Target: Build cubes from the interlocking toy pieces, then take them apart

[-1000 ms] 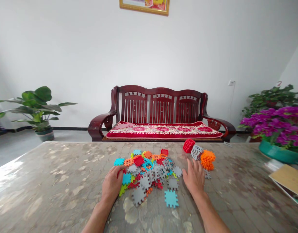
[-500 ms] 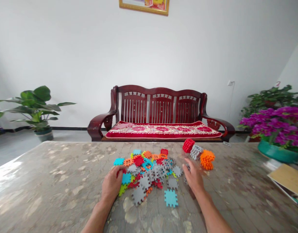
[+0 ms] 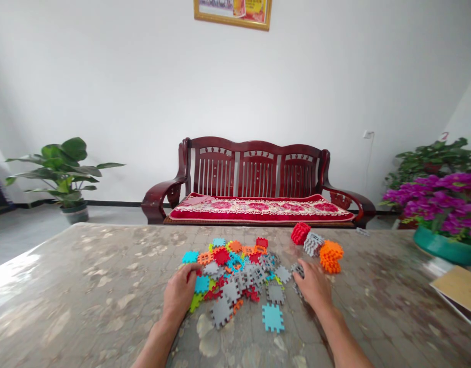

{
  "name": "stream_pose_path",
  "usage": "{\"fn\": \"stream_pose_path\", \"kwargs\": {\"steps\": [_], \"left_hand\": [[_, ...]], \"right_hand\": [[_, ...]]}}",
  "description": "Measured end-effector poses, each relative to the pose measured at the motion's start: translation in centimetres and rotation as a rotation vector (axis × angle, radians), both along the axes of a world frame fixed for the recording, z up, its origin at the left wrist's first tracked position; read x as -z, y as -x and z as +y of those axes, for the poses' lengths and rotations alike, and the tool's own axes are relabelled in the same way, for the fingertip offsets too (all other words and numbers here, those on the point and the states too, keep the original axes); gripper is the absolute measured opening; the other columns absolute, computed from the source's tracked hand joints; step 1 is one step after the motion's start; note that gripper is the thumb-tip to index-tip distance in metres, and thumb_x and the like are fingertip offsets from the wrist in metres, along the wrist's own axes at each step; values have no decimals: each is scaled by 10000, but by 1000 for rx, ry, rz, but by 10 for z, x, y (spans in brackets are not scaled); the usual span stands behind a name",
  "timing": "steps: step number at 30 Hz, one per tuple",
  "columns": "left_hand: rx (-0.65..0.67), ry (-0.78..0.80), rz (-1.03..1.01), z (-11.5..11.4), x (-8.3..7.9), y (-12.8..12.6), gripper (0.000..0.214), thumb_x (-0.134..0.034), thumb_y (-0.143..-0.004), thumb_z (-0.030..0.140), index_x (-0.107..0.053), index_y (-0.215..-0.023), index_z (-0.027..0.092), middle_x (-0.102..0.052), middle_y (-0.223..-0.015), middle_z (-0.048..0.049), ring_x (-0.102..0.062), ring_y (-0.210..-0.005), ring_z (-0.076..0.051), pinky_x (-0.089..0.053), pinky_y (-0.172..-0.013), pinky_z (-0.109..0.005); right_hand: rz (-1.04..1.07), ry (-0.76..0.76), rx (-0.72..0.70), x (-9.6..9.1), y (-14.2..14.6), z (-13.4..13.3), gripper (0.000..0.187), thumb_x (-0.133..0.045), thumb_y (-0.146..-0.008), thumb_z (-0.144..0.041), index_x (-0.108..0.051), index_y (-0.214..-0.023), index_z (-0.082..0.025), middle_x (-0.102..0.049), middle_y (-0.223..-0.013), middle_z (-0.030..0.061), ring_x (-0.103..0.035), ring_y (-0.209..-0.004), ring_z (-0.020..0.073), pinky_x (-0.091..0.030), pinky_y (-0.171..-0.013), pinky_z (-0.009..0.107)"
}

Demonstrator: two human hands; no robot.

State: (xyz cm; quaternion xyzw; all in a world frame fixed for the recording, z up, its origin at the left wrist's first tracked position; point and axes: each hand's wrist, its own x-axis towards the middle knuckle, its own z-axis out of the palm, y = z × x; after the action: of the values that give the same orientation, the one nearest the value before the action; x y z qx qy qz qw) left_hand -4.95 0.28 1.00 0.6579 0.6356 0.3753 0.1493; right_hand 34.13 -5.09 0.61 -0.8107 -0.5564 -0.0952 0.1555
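Observation:
A pile of toothed plastic building tiles (image 3: 243, 278) in grey, red, orange, blue and green lies between my hands. At its left edge my left hand (image 3: 179, 292) is closed, with a bit of red tile (image 3: 188, 276) showing between thumb and forefinger. To the right of the pile, my right hand (image 3: 315, 284) has its fingers bent over a grey tile (image 3: 297, 270), partly hidden under the hand. Nearest me lies a single light blue tile (image 3: 272, 318). Behind my right hand stand a red stack (image 3: 300, 233), a grey stack (image 3: 314, 244) and an orange stack (image 3: 331, 256) of tiles.
The patterned table (image 3: 105, 301) spreads out on both sides. At the right stand purple flowers in a teal pot (image 3: 446, 245), near a brown paper item (image 3: 457, 286). Beyond the table is a wooden bench (image 3: 258, 171); a potted plant (image 3: 72, 202) stands at the left.
My right hand's fingers have come down and closed over the grey tile. My left hand has stayed by the pile's left edge. The whole view has shifted slightly.

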Motion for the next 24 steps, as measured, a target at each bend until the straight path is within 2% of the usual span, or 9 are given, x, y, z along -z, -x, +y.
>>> {"fn": "stream_pose_path", "kwargs": {"steps": [4, 7, 12, 15, 18, 21, 24], "left_hand": [[3, 6, -6, 1, 2, 1, 307, -410, -840, 275, -708, -916, 276, -745, -884, 34, -677, -840, -156, -461, -745, -229], [2, 3, -4, 1, 3, 1, 305, -409, -845, 281, -706, -917, 276, -746, -879, 35, -676, -839, -157, -461, -740, -229], [2, 0, -2, -1, 0, 1, 310, -404, -836, 267, -706, -902, 275, -748, -880, 35, -679, -832, -158, -467, -748, -231], [-4, 10, 0, -2, -2, 0, 314, -401, -831, 258, -709, -893, 276, -749, -880, 32, -681, -831, -159, -468, -757, -233], [-7, 21, 4, -1, -3, -1, 316, -401, -835, 262, -711, -895, 276, -748, -879, 30, -684, -832, -160, -467, -749, -231], [-9, 25, 5, 0, -1, -1, 312, -406, -835, 263, -711, -900, 279, -750, -896, 32, -685, -844, -158, -467, -747, -228], [-7, 23, 4, 1, 0, -1, 309, -409, -835, 265, -711, -900, 277, -752, -907, 30, -683, -859, -159, -467, -756, -227]], "right_hand": [[-15, -29, 40, 2, 2, 2, 451, -559, -816, -345, -609, -1231, -173, -686, -1110, 143, -602, -1076, 304, -448, -870, 380], [-3, -124, 17, 4, 0, 3, 469, -565, -799, -332, -590, -1235, -160, -682, -1119, 144, -599, -1090, 296, -441, -909, 375], [230, -271, -29, 2, -12, 4, 498, -534, -800, -395, -566, -1235, -154, -672, -1162, 138, -628, -1063, 266, -462, -924, 361], [433, -186, -74, 2, -25, 3, 505, -535, -783, -424, -583, -1210, -159, -688, -1123, 128, -655, -1023, 236, -485, -894, 332], [534, -34, -116, 1, -37, -1, 517, -587, -724, -411, -608, -1184, -177, -705, -1067, 101, -671, -969, 226, -496, -854, 323], [504, 103, -142, -4, -40, -6, 596, -649, -654, -386, -607, -1213, -185, -702, -1063, 93, -667, -941, 233, -494, -824, 328], [361, 172, -209, -11, -36, -10, 657, -709, -578, -358, -621, -1209, -196, -688, -1094, 99, -635, -1001, 254, -467, -868, 340]]}}
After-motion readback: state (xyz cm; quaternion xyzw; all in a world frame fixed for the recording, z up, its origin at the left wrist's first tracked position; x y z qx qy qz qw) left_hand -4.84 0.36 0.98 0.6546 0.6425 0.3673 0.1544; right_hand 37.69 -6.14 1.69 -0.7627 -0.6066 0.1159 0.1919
